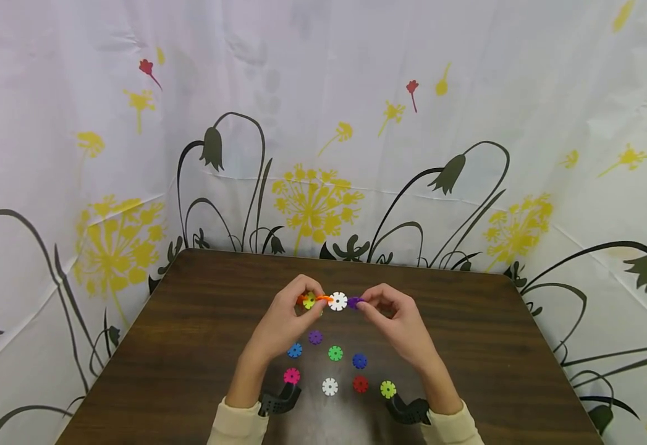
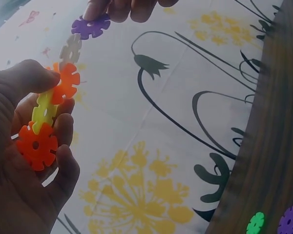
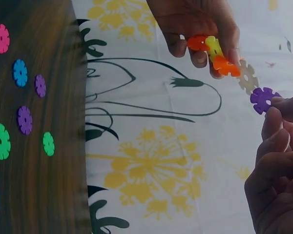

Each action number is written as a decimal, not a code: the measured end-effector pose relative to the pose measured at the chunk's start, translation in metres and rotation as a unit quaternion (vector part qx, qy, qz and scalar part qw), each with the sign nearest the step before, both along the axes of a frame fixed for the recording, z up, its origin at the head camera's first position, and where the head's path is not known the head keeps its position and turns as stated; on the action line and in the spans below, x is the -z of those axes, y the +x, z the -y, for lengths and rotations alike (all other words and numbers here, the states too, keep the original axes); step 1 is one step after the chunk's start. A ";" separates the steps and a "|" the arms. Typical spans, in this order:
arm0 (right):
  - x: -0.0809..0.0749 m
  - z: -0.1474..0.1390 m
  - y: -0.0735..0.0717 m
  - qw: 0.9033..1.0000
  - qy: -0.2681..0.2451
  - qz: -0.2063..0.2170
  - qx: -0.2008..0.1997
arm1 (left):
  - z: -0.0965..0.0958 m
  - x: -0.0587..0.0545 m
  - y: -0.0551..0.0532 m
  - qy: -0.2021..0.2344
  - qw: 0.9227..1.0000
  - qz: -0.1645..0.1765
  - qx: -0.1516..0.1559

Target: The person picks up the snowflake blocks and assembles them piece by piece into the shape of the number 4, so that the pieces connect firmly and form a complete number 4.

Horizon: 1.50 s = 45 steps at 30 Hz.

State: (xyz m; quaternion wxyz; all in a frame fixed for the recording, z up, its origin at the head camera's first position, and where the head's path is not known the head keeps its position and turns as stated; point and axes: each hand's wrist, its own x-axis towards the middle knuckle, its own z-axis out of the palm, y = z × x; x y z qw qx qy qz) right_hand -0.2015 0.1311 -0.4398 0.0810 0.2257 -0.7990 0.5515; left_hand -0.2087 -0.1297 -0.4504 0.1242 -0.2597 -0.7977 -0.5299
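a chain of notched plastic discs (image 1: 331, 301) is held up over the counter (image 1: 190, 334), stretched between the person's two grips. the left grip (image 1: 291, 310) is narrow, its thumb pressing an orange disc (image 2: 67, 84); further into that hand sit a yellow disc (image 2: 40, 115) and a red-orange disc (image 2: 43, 152). midway between the grips is a white disc (image 3: 247, 77), touched by no finger. the right grip (image 1: 398, 314) pinches a purple disc (image 3: 261, 100) by its outer edge, the inner edge meeting the white one.

i'd say the step in hand is joining purple to white; from here i can't tell whether the slots are fully seated. the next move seems to call for a steady left grip, the notches lined up square, and a gentle push inward from the right.

below and nearer the person than both grips, loose discs lie on the counter: green (image 1: 335, 353), dark blue (image 1: 359, 361), pink (image 1: 291, 376) and red (image 1: 360, 384) among them. beyond the grips, past the counter's far edge, hangs a flower-printed curtain (image 1: 323, 80).
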 end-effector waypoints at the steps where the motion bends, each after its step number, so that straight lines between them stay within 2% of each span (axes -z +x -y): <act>1: 0.000 0.000 0.001 1.000 0.006 -0.002 0.004 | 0.000 0.000 0.000 -0.001 1.000 0.001 -0.001; 5: -0.001 0.001 0.003 1.000 0.027 -0.012 0.011 | 0.000 0.000 0.000 -0.003 1.000 0.003 -0.004; 13: 0.000 0.001 0.000 0.999 0.036 -0.025 0.009 | 0.000 -0.002 0.001 -0.016 1.000 0.017 -0.008; 26: 0.002 0.002 0.000 0.998 0.053 -0.023 0.009 | 0.000 0.000 0.003 -0.025 0.999 0.044 0.002; 39: -0.001 0.002 0.001 0.996 0.082 -0.029 0.003 | -0.001 0.002 0.002 -0.011 0.997 0.067 0.030; 45: -0.003 -0.002 -0.002 0.995 0.092 -0.039 -0.009 | -0.005 -0.002 0.004 -0.030 0.997 0.059 0.027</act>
